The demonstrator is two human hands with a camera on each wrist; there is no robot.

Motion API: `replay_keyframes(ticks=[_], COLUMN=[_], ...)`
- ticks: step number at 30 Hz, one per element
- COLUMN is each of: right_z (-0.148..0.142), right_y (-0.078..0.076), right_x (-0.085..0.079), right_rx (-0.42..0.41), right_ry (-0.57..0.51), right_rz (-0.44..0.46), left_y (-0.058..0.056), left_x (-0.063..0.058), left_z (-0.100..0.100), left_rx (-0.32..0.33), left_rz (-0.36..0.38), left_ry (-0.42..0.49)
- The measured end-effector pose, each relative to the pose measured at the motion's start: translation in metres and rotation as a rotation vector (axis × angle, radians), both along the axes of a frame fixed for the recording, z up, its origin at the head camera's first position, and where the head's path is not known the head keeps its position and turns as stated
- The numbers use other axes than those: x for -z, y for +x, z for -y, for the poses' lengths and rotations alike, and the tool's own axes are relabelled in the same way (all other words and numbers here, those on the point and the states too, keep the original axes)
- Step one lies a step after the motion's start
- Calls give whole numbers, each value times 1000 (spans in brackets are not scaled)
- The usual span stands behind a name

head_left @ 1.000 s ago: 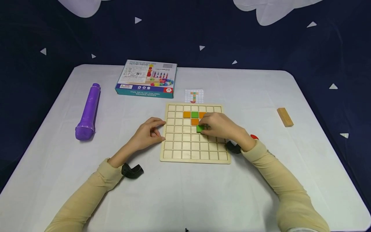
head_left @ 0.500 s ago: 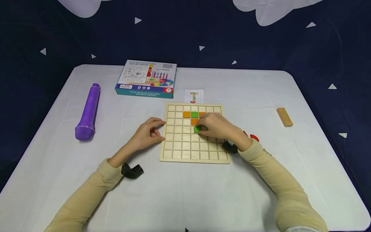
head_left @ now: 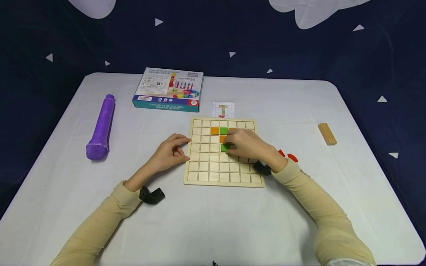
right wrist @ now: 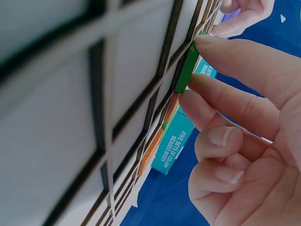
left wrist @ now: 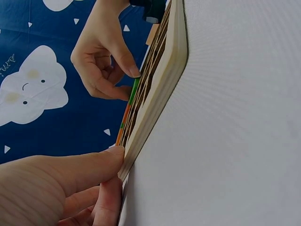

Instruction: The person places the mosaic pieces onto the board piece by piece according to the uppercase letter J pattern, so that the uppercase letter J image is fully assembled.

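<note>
A pale wooden grid board [head_left: 203, 177] lies on the table, with orange tiles [head_left: 214, 130] and a green tile [head_left: 223, 131] in its upper cells. My right hand [head_left: 247, 144] pinches another green square tile [head_left: 225, 147] just below the column's orange tile. In the right wrist view, the thumb and fingertips grip opposite edges of that green tile [right wrist: 187, 68], close over the grid. My left hand [head_left: 168, 153] touches the board's left edge, thumb and index fingertip spread apart along it. The left wrist view has this hand's thumb [left wrist: 101, 165] right at the board's rim [left wrist: 162, 89].
Beyond the board lies a small pattern card [head_left: 223, 110]. A boxed toy set [head_left: 168, 90] stands at the back, and a purple microphone-shaped object [head_left: 102, 127] at left. Red pieces [head_left: 292, 157] lie beside the right wrist, with a wooden block [head_left: 327, 134] farther right.
My right hand has shifted slightly left with the green tile, bringing it over the cell under the orange one. My left hand keeps its place at the board's edge.
</note>
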State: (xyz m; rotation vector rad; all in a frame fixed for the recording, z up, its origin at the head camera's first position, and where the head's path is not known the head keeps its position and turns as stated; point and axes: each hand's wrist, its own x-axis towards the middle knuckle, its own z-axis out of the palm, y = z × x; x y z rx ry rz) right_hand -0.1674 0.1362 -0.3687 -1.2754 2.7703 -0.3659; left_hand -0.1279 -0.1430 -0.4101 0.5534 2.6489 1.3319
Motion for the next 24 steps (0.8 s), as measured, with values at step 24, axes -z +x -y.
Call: replay_keyframes(ticks=[24], right_z=[-25], right_y=[6], right_x=[-13], right_rx=[82], right_ry=[-114], right_rz=[82], left_y=[2], left_x=[-2], left_z=[0], left_rx=[1], left_rz=[0], left_ry=[-2])
